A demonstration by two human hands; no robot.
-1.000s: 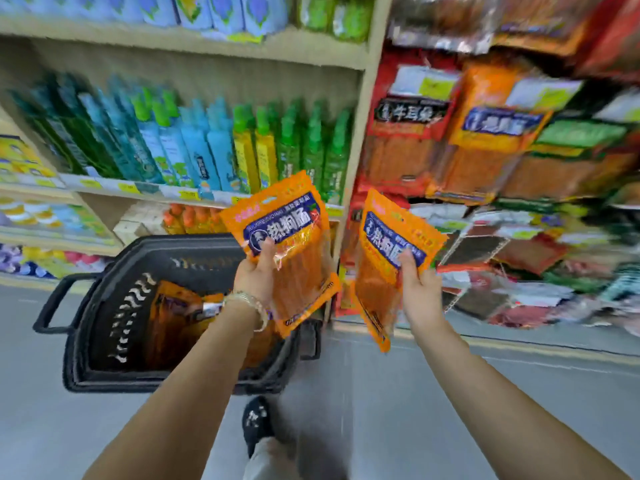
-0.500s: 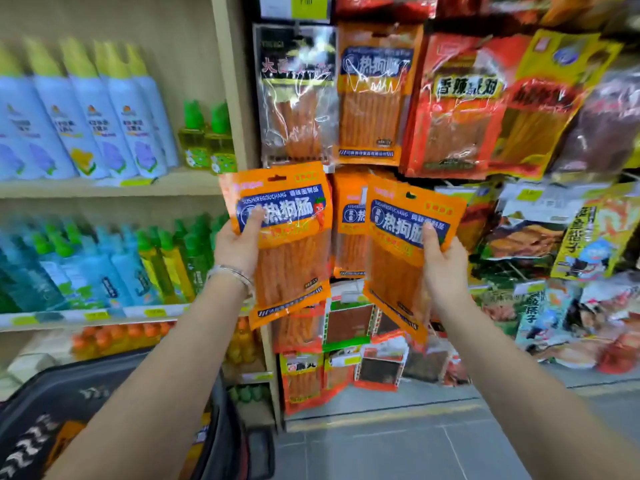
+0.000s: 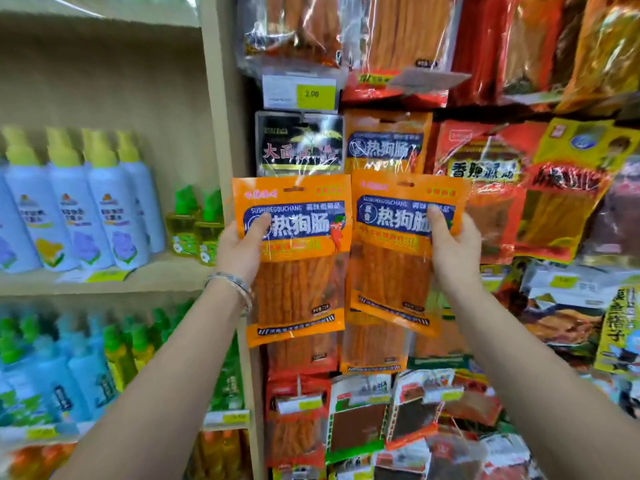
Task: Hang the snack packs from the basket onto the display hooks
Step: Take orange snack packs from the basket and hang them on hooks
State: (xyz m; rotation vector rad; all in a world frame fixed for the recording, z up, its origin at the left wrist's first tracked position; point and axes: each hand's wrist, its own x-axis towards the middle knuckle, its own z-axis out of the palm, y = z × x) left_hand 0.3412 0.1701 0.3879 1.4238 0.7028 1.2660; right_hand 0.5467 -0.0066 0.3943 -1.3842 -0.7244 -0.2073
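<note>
Before the hanging display, left hand [image 3: 239,247] grips one orange snack pack [image 3: 294,258]; right hand [image 3: 453,247] grips another pack [image 3: 398,251].

Fingers of left hand [image 3: 239,247] and right hand [image 3: 453,247] sit behind the left pack [image 3: 298,265] and right pack [image 3: 398,258], only the thumbs show. Hooks not visible anywhere (hanging packs cover them). Left pack hides the lower half of the black pack [image 3: 299,143]; right pack hides the lower half of the hanging orange pack [image 3: 384,143]. Price tag [image 3: 299,93]: 2.00 reads, small print beside it doesn't. Spray bottles [image 3: 100,209]: label text smeared. Top row of packs [image 3: 294,29] cut by the top edge, bottom row [image 3: 363,427] and both forearms by the bottom edge. Shelf tag [image 3: 235,417] unreadable
</note>
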